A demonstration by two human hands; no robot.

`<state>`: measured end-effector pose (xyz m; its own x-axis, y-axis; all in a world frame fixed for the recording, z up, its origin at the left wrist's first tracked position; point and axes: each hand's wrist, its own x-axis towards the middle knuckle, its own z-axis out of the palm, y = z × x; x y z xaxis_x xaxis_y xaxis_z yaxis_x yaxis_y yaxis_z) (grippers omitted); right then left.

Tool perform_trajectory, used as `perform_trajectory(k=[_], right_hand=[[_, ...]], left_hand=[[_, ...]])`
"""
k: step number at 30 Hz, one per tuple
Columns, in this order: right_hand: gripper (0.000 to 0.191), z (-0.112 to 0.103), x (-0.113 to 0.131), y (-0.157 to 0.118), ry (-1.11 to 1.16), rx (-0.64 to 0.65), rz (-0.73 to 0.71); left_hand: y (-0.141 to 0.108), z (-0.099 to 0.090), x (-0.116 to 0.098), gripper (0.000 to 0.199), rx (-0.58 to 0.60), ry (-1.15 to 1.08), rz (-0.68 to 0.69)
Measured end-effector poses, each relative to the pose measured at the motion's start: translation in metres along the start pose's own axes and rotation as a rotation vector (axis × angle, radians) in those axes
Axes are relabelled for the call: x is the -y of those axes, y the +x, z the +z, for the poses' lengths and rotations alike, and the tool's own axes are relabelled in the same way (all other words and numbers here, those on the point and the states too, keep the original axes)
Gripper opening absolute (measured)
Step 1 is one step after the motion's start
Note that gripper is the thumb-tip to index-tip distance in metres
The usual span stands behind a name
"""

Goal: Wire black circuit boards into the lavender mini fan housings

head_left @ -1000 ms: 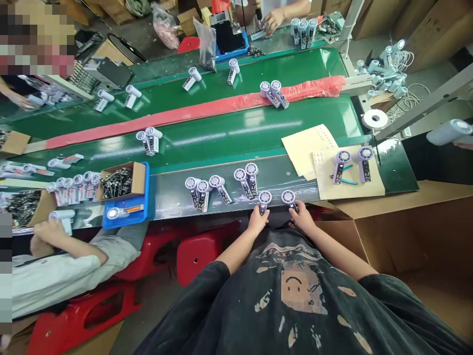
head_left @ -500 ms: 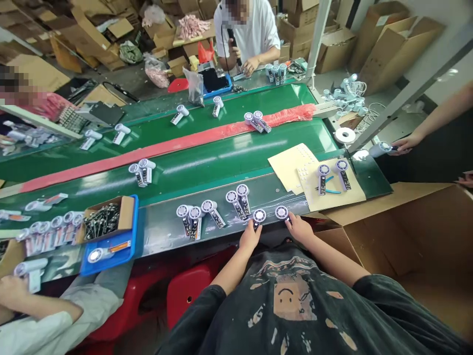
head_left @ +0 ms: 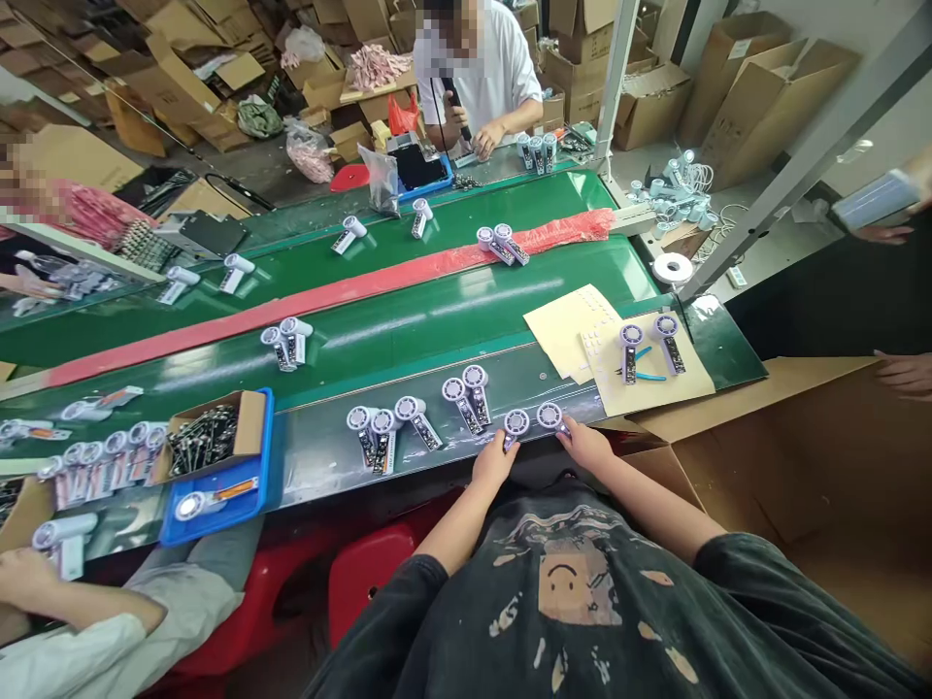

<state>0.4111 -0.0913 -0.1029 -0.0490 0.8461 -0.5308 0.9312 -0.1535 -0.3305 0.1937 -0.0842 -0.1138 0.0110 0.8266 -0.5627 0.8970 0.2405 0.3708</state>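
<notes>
My left hand (head_left: 495,460) is closed round the handle of a small white handheld fan (head_left: 516,423), whose round head faces up. Just right of it, my right hand (head_left: 586,445) grips a second handheld fan (head_left: 549,416) by its handle. Both fans are at the near edge of the dark bench, heads close together. Fingers hide most of both handles. To the left lie a pair of fans (head_left: 466,398) with open handles showing circuit boards, then a single fan (head_left: 417,421) and another pair (head_left: 372,434).
Two fans (head_left: 630,351) and blue-handled pliers (head_left: 650,376) lie on yellow sheets (head_left: 582,320) at right. Behind runs a green conveyor (head_left: 408,320) with a red strip (head_left: 327,289). Left, a blue tray (head_left: 268,437) holds a parts box; co-workers sit left and opposite. An open carton (head_left: 772,466) stands right.
Both fans in my hands have tilted, their handles now less visible. The person at the right has raised a fan from beside the bench end. My view has shifted slightly.
</notes>
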Motion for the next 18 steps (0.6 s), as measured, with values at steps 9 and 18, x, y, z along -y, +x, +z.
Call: perform_trajectory(k=[9, 18], right_hand=[[0.044, 0.002, -0.013, -0.02, 0.033, 0.011, 0.024], [0.039, 0.0, -0.017, -0.018, 0.124, 0.019, 0.081]], left_hand=[[-0.03, 0.01, 0.021, 0.037, -0.017, -0.016, -0.044], [-0.012, 0.003, 0.015, 0.039, 0.015, -0.088, -0.119]])
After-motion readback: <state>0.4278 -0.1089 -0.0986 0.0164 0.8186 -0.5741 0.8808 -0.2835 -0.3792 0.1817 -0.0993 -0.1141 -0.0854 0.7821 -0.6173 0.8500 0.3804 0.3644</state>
